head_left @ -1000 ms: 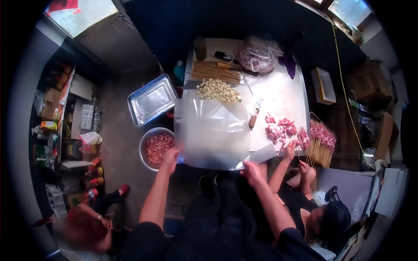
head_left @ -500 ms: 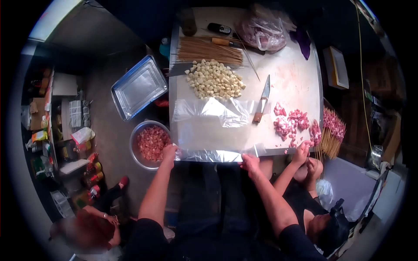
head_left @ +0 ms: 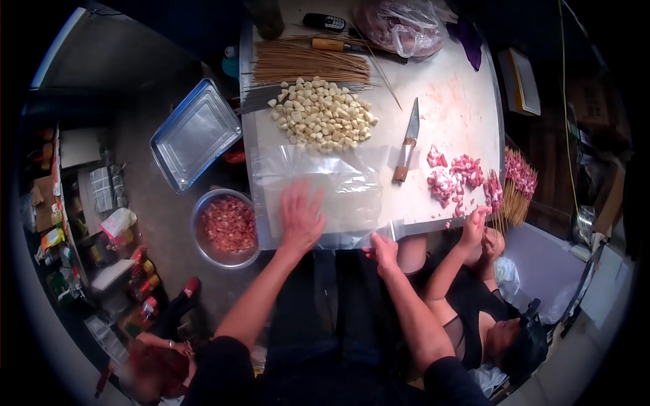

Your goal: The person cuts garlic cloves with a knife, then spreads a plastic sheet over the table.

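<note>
A clear plastic sheet (head_left: 352, 179) lies over the near left part of the white table (head_left: 447, 88). My left hand (head_left: 301, 215) rests flat on it with fingers spread. My right hand (head_left: 383, 250) pinches the sheet's near right corner at the table edge. Just beyond the sheet is a pile of pale, clove-like pieces (head_left: 323, 115), with bare wooden skewers (head_left: 308, 62) behind it. A knife with a wooden handle (head_left: 407, 145) lies right of the sheet. Raw meat pieces (head_left: 455, 179) are farther right.
A metal bowl of cut meat (head_left: 229, 230) stands left of the table, below an empty metal tray (head_left: 196, 135). At the right, a co-worker's hands (head_left: 477, 230) are near meat skewers (head_left: 518, 186). Another person (head_left: 159, 365) sits at the lower left. Bagged meat (head_left: 399, 27) lies at the back.
My left hand has let go of the sheet's left corner and moved right onto its surface, fingers spread. The sheet, earlier raised, now lies flatter. My right hand still pinches its corner.
</note>
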The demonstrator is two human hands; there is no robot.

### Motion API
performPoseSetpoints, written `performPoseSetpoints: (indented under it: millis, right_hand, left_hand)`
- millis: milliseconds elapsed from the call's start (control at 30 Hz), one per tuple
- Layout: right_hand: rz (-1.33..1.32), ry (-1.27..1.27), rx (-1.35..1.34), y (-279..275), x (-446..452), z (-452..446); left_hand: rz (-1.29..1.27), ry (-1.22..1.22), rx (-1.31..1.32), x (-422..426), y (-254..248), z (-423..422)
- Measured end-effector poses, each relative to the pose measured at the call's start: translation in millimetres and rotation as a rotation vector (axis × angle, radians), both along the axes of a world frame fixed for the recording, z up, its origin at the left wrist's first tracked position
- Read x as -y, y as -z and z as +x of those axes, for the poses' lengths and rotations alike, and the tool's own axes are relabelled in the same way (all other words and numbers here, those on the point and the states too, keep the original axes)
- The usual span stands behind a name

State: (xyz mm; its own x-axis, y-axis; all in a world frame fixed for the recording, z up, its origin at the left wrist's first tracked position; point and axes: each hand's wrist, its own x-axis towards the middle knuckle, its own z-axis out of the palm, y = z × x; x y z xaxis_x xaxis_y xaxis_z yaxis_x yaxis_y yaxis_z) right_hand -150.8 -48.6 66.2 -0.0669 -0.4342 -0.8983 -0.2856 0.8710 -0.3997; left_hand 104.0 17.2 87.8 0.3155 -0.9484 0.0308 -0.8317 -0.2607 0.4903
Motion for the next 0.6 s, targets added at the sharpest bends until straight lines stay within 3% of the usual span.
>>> performPoseSetpoints:
  millis: [167,300,600]
  right_hand:
    - [-0.017,-0.012,-0.048,-3,9,-11]
    - [0.023,-0.162,-0.008,-2,-6,-34]
    - [0.218,-0.370,0.090,3,-63,-67]
  left_hand:
    - [0.125,0.072,-0.026,16,50,-6]
    - [0.161,0.119,0.109,15,60,-6]
    - [0.192,0.094,0.130,16,66,-8]
